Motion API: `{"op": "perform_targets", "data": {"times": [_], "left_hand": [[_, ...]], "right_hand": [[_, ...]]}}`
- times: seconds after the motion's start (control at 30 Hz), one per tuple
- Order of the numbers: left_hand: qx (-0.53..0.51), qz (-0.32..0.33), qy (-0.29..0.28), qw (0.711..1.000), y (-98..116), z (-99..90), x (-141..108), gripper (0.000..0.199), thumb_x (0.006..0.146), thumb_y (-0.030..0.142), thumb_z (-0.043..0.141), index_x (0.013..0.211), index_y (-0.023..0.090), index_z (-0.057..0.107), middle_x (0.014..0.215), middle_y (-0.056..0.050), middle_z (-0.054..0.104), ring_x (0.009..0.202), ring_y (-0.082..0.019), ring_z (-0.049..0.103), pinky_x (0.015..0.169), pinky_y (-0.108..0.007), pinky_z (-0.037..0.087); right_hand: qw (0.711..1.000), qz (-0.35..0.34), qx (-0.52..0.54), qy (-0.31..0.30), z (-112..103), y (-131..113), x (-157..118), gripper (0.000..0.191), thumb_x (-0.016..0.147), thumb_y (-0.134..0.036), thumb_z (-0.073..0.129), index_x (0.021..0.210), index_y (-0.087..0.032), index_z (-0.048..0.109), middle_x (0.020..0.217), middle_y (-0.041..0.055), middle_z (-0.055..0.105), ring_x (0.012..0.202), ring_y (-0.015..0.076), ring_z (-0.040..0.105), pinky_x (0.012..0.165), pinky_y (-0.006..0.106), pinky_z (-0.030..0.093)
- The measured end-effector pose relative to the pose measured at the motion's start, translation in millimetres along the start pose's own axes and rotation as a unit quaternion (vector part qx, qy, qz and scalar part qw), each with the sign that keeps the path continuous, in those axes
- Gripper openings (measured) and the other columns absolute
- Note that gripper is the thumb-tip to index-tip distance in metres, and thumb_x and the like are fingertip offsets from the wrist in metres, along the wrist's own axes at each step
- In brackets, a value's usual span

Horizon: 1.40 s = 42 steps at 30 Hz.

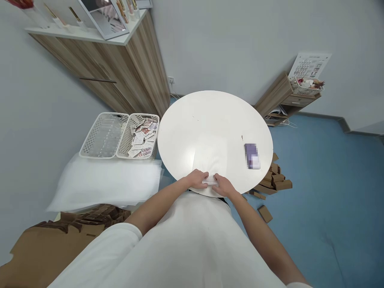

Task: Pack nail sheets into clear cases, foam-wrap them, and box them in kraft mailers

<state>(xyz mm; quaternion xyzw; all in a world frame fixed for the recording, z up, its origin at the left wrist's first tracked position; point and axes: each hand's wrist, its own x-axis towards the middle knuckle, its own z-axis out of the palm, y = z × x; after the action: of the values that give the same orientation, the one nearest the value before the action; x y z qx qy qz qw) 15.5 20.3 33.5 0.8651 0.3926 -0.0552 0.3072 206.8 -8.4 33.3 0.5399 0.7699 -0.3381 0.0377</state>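
Observation:
At the near edge of the round white table [210,116], both my hands are closed on one small, whitish, translucent packet [210,181]. My left hand [197,179] grips its left end and my right hand [223,186] its right end, thumbs on top. Just beyond the packet a thin white translucent sheet [210,160] lies flat on the tabletop; it seems to run up to the packet, but I cannot tell whether the packet is rolled in it. What is inside the packet does not show.
A purple item [251,154], blurred out, lies on the table's right side. To the left stand a basket of clear plastic pieces [105,136] and a basket of printed cards [142,138], above stacked white sheets [108,182]. Flat cardboard [45,244] is lower left; small brown boxes [274,178] lie right.

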Motion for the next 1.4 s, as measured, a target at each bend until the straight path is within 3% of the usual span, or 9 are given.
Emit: {"op": "perform_targets", "data": {"times": [0.17,0.33,0.47,0.77,0.9,1.1,1.23,1.33,1.4], "left_hand": [[-0.06,-0.029,-0.019,0.998,-5,-11.1,2,0.024,0.075,0.039,0.043,0.091,0.022,0.047,0.066,-0.001,0.057,0.063,-0.019,0.053,0.056,-0.027,0.035],[-0.138,-0.031,0.011,0.99,-13,-16.1,4,0.024,0.078,0.039,0.042,0.091,0.021,0.05,0.083,-0.003,0.059,0.071,-0.017,0.054,0.06,-0.026,0.038],[-0.172,-0.042,0.055,0.983,-21,-19.9,12,0.033,0.082,0.044,0.035,0.09,0.019,0.056,0.094,-0.005,0.059,0.083,-0.018,0.055,0.07,-0.028,0.04],[-0.222,-0.142,0.043,0.964,-43,-13.0,26,0.027,0.079,0.034,0.044,0.099,0.021,0.057,0.098,-0.003,0.062,0.089,-0.019,0.056,0.071,-0.026,0.042],[-0.162,-0.238,0.027,0.957,-49,-5.6,28,0.026,0.077,0.033,0.048,0.1,0.021,0.053,0.092,-0.003,0.062,0.083,-0.018,0.057,0.064,-0.025,0.042],[-0.104,-0.256,0.007,0.961,-44,-4.8,25,0.014,0.078,0.025,0.045,0.087,0.02,0.055,0.088,-0.004,0.06,0.081,-0.019,0.055,0.065,-0.028,0.04],[-0.059,-0.272,0.024,0.96,-36,-5.0,23,0.019,0.076,0.017,0.043,0.092,0.018,0.055,0.097,-0.009,0.056,0.092,-0.024,0.051,0.073,-0.034,0.037],[-0.007,-0.24,0.088,0.967,-28,-5.3,21,0.038,0.073,0.011,0.043,0.11,0.018,0.047,0.115,-0.012,0.048,0.105,-0.027,0.044,0.082,-0.038,0.033],[0.014,-0.181,0.123,0.976,-23,-5.5,20,0.05,0.07,0.007,0.043,0.117,0.02,0.042,0.126,-0.011,0.041,0.114,-0.027,0.037,0.089,-0.04,0.028]], "right_hand": [[0.999,0.02,0.021,-0.021,-11,-1,7,0.015,0.07,-0.025,0.043,0.08,-0.023,0.033,0.063,-0.0036,0.045,0.054,0.0135,0.038,0.052,0.024,0.025],[0.999,-0.021,0.006,0.042,-16,2,11,0.009,0.072,-0.025,0.043,0.08,-0.022,0.039,0.08,0.0012,0.052,0.073,0.0173,0.045,0.06,0.026,0.032],[0.997,-0.007,0.01,0.07,-23,8,19,0.012,0.079,-0.027,0.04,0.087,-0.021,0.045,0.092,0.0041,0.055,0.084,0.0187,0.047,0.068,0.028,0.035],[0.997,0.059,0.041,0.026,-30,20,51,0.021,0.084,-0.027,0.039,0.099,-0.021,0.052,0.096,0.006,0.058,0.084,0.0172,0.054,0.07,0.028,0.038],[0.992,0.088,0.085,0.027,-24,24,58,0.022,0.083,-0.027,0.041,0.103,-0.022,0.049,0.095,0.0043,0.06,0.082,0.0173,0.055,0.067,0.027,0.039],[0.993,0.065,0.075,0.071,-12,32,59,0.023,0.085,-0.023,0.036,0.1,-0.022,0.053,0.099,0.0053,0.057,0.089,0.0179,0.052,0.076,0.03,0.038],[0.988,0.08,0.047,0.127,-6,37,56,0.026,0.085,-0.022,0.036,0.104,-0.021,0.054,0.105,0.0085,0.054,0.096,0.0206,0.049,0.081,0.034,0.036],[0.973,0.09,-0.007,0.214,-7,36,48,0.029,0.085,-0.019,0.033,0.108,-0.02,0.052,0.118,0.0117,0.048,0.11,0.0243,0.042,0.09,0.041,0.029],[0.971,0.059,-0.036,0.228,-10,33,40,0.028,0.086,-0.018,0.032,0.105,-0.02,0.053,0.125,0.0118,0.045,0.119,0.0252,0.036,0.094,0.045,0.022]]}}
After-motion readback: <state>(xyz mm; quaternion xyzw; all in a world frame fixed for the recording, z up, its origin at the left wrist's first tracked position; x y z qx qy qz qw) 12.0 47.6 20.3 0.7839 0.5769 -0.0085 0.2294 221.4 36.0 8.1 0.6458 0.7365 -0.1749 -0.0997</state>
